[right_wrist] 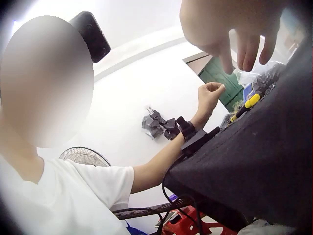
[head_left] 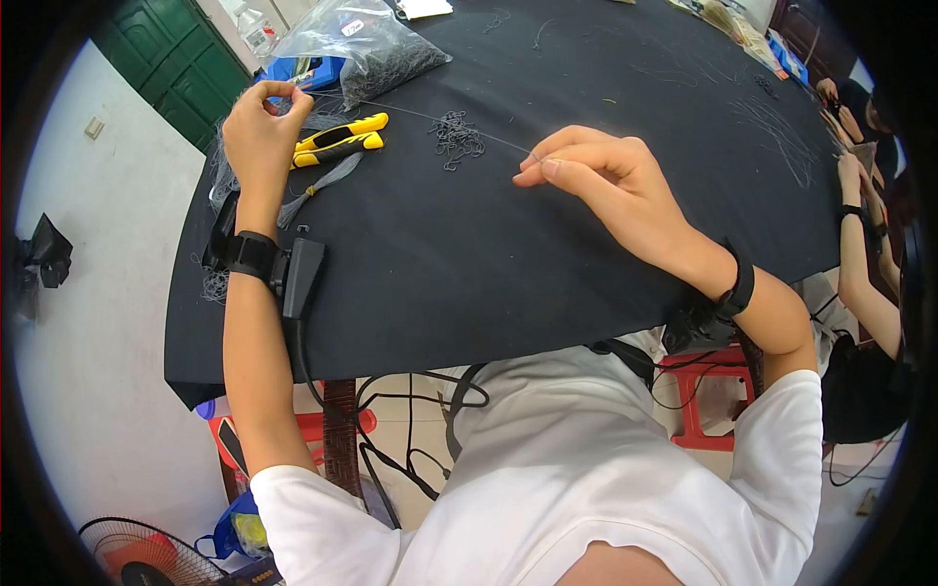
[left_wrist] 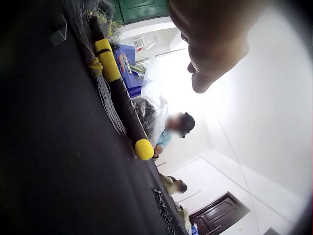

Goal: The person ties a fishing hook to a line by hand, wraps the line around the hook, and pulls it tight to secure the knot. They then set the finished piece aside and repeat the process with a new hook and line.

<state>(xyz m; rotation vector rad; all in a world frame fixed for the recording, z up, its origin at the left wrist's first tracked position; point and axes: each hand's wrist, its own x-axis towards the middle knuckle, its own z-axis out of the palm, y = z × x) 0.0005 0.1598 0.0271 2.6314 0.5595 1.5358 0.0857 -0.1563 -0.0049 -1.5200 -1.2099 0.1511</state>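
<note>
A thin pale line (head_left: 420, 114) runs nearly straight between the two raised hands, above the black-covered table. My left hand (head_left: 262, 135) pinches one end between thumb and forefinger, at the table's left side. On the right, my right hand (head_left: 611, 186) pinches the other end between thumb and fingertips. Beneath the line lies a small heap of dark hook-like metal pieces (head_left: 456, 140). Pliers with yellow and black handles (head_left: 342, 143) rest just right of my left wrist. Near them lies a tied bundle of grey strands (head_left: 322, 188).
A clear plastic bag of dark pieces (head_left: 391, 68) stands at the back left, by a blue box (head_left: 293, 70). Loose strands (head_left: 782, 137) lie at the right of the black tablecloth (head_left: 440, 283). Another person's arm (head_left: 855, 234) is at the right edge.
</note>
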